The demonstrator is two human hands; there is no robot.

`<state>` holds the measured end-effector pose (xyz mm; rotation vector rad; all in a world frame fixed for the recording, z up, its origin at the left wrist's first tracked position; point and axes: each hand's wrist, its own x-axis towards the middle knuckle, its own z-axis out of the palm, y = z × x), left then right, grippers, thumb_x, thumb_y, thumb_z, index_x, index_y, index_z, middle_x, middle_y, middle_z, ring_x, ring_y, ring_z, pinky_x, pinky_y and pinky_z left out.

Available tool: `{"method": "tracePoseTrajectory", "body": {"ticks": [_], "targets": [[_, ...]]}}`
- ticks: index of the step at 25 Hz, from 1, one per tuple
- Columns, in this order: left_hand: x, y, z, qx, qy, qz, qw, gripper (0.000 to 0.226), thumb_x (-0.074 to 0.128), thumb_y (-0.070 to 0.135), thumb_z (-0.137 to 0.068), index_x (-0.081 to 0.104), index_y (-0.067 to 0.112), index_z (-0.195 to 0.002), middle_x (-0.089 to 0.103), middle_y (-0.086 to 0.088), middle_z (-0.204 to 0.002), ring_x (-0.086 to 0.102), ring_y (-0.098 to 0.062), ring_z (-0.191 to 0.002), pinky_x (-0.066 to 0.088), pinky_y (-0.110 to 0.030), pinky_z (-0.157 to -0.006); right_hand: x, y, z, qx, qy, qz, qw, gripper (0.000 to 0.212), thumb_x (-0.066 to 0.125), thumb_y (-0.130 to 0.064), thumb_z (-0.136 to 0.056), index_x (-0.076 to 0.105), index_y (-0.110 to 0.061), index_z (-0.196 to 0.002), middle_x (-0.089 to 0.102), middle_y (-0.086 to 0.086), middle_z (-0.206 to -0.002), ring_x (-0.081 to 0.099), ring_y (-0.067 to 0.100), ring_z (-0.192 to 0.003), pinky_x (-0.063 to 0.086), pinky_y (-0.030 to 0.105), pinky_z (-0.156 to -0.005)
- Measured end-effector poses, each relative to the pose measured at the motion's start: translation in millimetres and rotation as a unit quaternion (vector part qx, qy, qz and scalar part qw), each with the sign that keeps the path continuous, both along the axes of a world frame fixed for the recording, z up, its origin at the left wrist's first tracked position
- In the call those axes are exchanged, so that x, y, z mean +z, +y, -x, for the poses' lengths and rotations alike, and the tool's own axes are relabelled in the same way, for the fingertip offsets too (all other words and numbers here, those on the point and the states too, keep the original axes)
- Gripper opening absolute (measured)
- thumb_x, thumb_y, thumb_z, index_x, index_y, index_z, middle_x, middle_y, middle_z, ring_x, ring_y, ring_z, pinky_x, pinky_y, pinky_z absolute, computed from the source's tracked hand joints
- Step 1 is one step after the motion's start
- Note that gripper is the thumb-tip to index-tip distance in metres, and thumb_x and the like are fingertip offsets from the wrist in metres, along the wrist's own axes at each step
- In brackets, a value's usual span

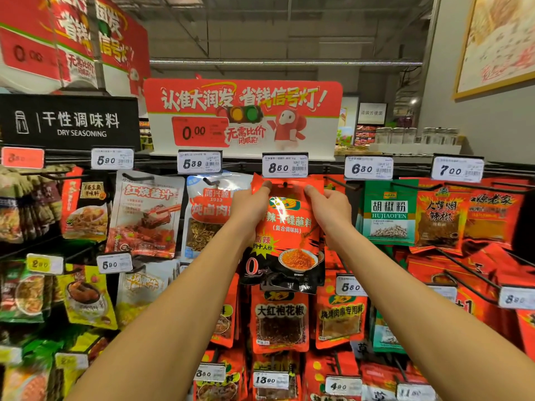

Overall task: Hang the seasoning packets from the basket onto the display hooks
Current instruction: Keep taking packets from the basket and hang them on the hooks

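Red-and-black seasoning packet point(285, 235)

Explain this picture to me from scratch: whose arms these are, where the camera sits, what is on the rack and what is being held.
There is no machine here. A person wears a wide-angle camera on the head, so you look out along their own bare arms at a shop display of dry seasonings. The left hand and the right hand each pinch a top corner of one red and black seasoning packet, raised just under the price tag reading 8.50. Whether the packet's hole is already on the hook cannot be told. Around it other packets hang in rows on black hooks, such as a green pepper packet to the right. The basket is out of view.
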<state>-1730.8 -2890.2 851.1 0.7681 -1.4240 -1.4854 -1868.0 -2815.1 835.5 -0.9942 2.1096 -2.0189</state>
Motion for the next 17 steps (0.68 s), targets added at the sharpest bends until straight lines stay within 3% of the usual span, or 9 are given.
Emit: {"method": "tracePoseTrajectory", "body": {"ticks": [3,5,7,9,11,13,15,17], "targets": [[-5,1,-2,0.027,-0.01,0.039,0.999,0.034,0.066,0.045,-0.092,0.064,0.012,-0.082,0.074,-0.007,-0.084,0.073,-0.032,-0.079,0.062,-0.049,-0.077,-2,1,-1,0.005,0.011,0.002,1.0,0.039,0.06,-0.05,-0.094,0.063,-0.02,-0.068,0.066,-0.008,-0.059,0.064,0.015,-0.063,0.045,0.031,-0.058],[-18,0,-12,0.066,-0.023,0.124,0.99,0.031,0.066,0.045,-0.091,0.067,0.014,-0.091,0.072,0.0,-0.088,0.071,-0.026,-0.084,0.06,-0.045,-0.078,-6,9,-2,0.025,0.019,0.015,0.999,0.029,0.06,-0.049,-0.095,0.065,-0.023,-0.083,0.067,-0.013,-0.069,0.064,0.009,-0.067,0.043,0.029,-0.059],[-41,2,-29,0.062,-0.042,0.192,0.979,0.027,0.069,0.042,-0.089,0.061,0.026,-0.11,0.065,0.012,-0.104,0.065,-0.005,-0.09,0.056,-0.028,-0.072,-19,19,-5,0.058,0.02,0.004,0.998,0.031,0.061,-0.05,-0.094,0.059,-0.025,-0.112,0.068,-0.015,-0.091,0.066,0.004,-0.082,0.047,0.027,-0.066],[-65,5,-40,-0.017,-0.07,0.199,0.977,0.041,0.073,0.033,-0.088,0.05,0.038,-0.12,0.061,0.019,-0.112,0.062,0.006,-0.091,0.05,-0.012,-0.068,-41,27,-12,0.094,0.026,-0.025,0.995,0.04,0.061,-0.051,-0.093,0.048,-0.032,-0.126,0.066,-0.016,-0.106,0.066,0.004,-0.093,0.052,0.029,-0.075],[-77,3,-37,-0.07,-0.068,0.181,0.979,0.044,0.074,0.025,-0.088,0.052,0.04,-0.123,0.067,0.014,-0.114,0.067,0.002,-0.093,0.052,-0.015,-0.072,-54,24,-16,0.091,0.063,-0.061,0.992,0.041,0.057,-0.049,-0.096,0.045,-0.031,-0.13,0.066,-0.013,-0.114,0.066,0.012,-0.1,0.052,0.036,-0.083],[-73,-3,-25,-0.046,-0.065,0.179,0.981,0.039,0.075,0.02,-0.088,0.057,0.037,-0.118,0.07,0.012,-0.107,0.07,-0.002,-0.092,0.052,-0.018,-0.073,-49,12,-13,0.058,0.087,-0.074,0.992,0.039,0.055,-0.044,-0.099,0.047,-0.023,-0.131,0.066,-0.003,-0.12,0.063,0.023,-0.108,0.049,0.04,-0.091],[-61,-10,-7,-0.005,-0.079,0.156,0.984,0.035,0.075,0.018,-0.087,0.062,0.023,-0.119,0.072,0.006,-0.103,0.07,-0.012,-0.095,0.051,-0.021,-0.071,-37,-5,-5,0.037,0.063,-0.092,0.993,0.038,0.056,-0.039,-0.1,0.049,-0.016,-0.13,0.064,0.006,-0.126,0.06,0.029,-0.116,0.047,0.039,-0.095],[-56,-15,11,0.027,-0.114,0.137,0.984,0.04,0.075,0.018,-0.085,0.06,0.018,-0.122,0.072,0.001,-0.107,0.068,-0.02,-0.102,0.054,-0.03,-0.079,-30,-20,4,0.036,0.021,-0.115,0.993,0.043,0.055,-0.036,-0.101,0.046,-0.011,-0.135,0.059,0.01,-0.135,0.056,0.032,-0.124,0.047,0.041,-0.101]]}}
